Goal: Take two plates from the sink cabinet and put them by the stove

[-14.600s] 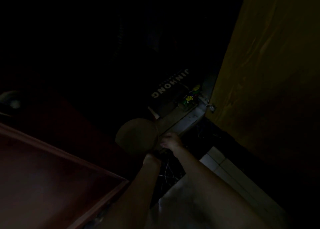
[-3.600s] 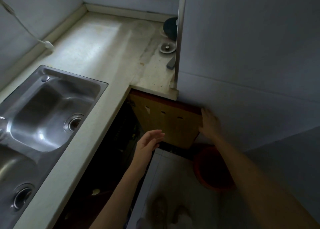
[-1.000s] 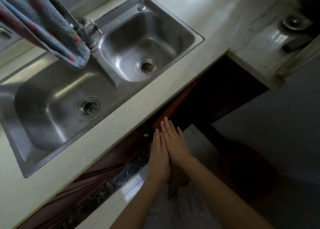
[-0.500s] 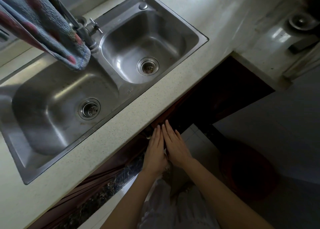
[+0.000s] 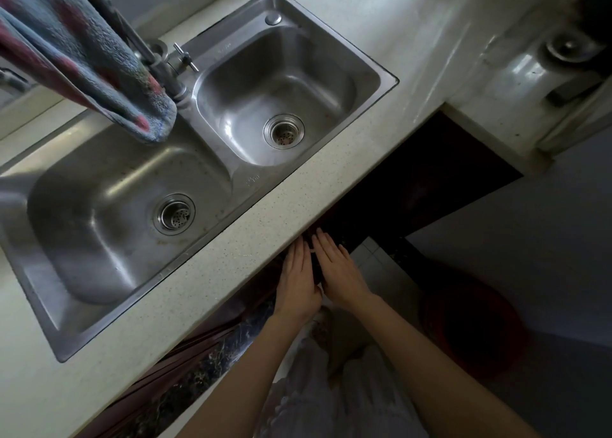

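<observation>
Both hands, left (image 5: 298, 278) and right (image 5: 341, 272), lie flat, fingers together, empty, at the dark sink cabinet (image 5: 414, 186) opening toward one o'clock under the pale speckled bench (image 5: 265, 225); no plates visible.

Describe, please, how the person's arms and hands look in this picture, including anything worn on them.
Both forearms are bare, with no sleeves in view. The left hand and right hand wear no gloves, and no rings, watch or bracelet show. A pale, lacy-edged garment shows beneath the arms.
</observation>
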The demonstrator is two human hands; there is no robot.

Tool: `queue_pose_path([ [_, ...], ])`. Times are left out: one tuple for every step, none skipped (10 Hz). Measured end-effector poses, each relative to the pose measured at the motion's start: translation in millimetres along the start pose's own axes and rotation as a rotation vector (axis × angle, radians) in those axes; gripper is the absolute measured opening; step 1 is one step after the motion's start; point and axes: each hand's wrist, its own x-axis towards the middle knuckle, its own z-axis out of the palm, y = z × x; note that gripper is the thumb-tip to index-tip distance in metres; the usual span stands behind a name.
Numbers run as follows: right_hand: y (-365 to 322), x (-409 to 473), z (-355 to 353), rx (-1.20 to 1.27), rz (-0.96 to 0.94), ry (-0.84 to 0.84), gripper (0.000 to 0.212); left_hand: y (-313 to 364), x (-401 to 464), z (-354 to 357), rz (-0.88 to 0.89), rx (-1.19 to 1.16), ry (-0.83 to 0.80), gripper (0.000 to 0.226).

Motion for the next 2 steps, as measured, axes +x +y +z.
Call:
queue_pose_path([
  [-0.5,-11.3,-7.8,0.083,0.050,0.018,0.070,0.3,-2.7,-8.7,0.013,-0.030,0.002,0.077],
  [-1.5,-28.7,-21.9,0.167,0.116,0.086,0.064,5.3,-13.7,-20.0,0.047,-0.075,0.000,0.076],
])
